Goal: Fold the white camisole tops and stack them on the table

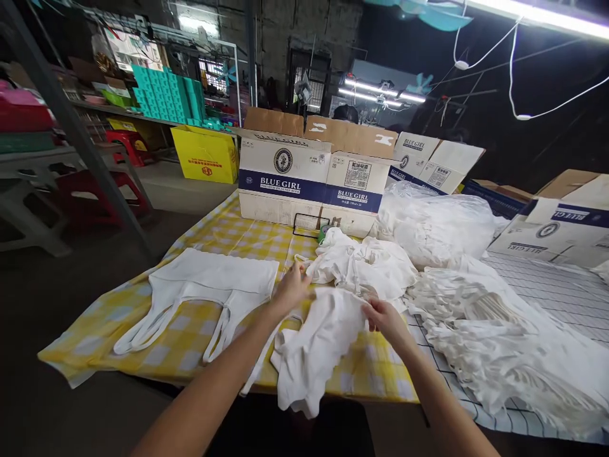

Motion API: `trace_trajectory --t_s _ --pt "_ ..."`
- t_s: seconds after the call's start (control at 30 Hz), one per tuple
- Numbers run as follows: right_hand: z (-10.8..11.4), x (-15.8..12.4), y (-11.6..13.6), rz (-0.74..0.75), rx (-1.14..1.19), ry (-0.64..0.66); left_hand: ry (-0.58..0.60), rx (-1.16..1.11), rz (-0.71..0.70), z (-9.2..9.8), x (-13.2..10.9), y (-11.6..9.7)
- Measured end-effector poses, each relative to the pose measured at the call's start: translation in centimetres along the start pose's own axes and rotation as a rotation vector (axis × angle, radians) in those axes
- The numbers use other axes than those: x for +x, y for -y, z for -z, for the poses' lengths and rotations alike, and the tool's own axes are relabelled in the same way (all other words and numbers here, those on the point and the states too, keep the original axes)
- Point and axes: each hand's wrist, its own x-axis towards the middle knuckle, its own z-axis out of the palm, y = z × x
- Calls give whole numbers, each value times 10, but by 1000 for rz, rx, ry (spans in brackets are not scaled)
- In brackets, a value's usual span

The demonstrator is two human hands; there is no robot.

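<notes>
My right hand [380,317] pinches the upper edge of a crumpled white strappy top [318,349], which hangs over the table's front edge. My left hand [291,289] is closed, its fingertips at a thin white strap [301,259]; which garment that strap belongs to is hard to make out. To the left, another white strappy top [214,279] lies spread flat, its straps toward me. Just beyond my hands is a loose heap of white tops [361,263].
Yellow checked cloth [190,336] covers the table. Beer cartons [309,178] stand along its back, with a dark wire frame [309,224] before them. At right are a clear plastic bag [432,222] and a large pile of white garments [504,336]. A metal post [90,139] rises at left.
</notes>
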Motion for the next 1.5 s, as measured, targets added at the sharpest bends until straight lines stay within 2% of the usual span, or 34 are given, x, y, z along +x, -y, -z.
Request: trace_trajectory --t_s 0.03,0.1,0.2,0.27,0.37,0.47,0.57,0.63,0.73,0.83,0.93,1.0,1.03,1.1,1.17,1.27,1.4,1.5 --pt "-5 -1 -10 -9 -51 -34 -41 69 -35 -1 -11 9" --pt "-10 -6 -24 -6 -114 -98 -48 192 -97 -6 -44 29" --pt "-11 -16 -30 114 -220 -120 157 698 -275 -15 -102 63" --pt "-9 -20 -27 281 -311 -3 205 890 -331 -18 -132 81" --pt "-12 -18 -22 460 -394 236 203 1035 -331 -15 -150 93" --pt "-20 -12 -24 465 -420 279 263 1065 -364 -11 -146 93" --pt "-26 -9 -28 453 -416 226 304 1000 -357 -10 -142 89" --pt "-25 -10 -26 451 -371 181 285 930 -308 -9 -139 86" --pt "-13 -17 -14 431 -262 89 209 802 -244 -2 -130 75" --pt "5 -25 9 385 -209 -13 114 691 -235 9 -116 59" --pt "19 -30 37 361 -209 -77 -74 672 -345 9 -109 45" --pt "22 -32 55 358 -205 -99 -121 693 -510 -1 -113 41" --pt "22 -33 63 360 -203 -107 -68 714 -600 -8 -117 41" --pt "22 -33 76 373 -213 -125 132 780 -703 -21 -126 45" --pt "25 -34 83 387 -228 -154 284 853 -662 -30 -130 52" --pt "36 -31 83 353 -171 -203 359 925 -528 -26 -125 63" --pt "57 -16 58 224 2 -283 440 968 -550 -6 -113 65" --pt "61 -3 31 132 -224 -282 462 891 -541 4 -107 58"
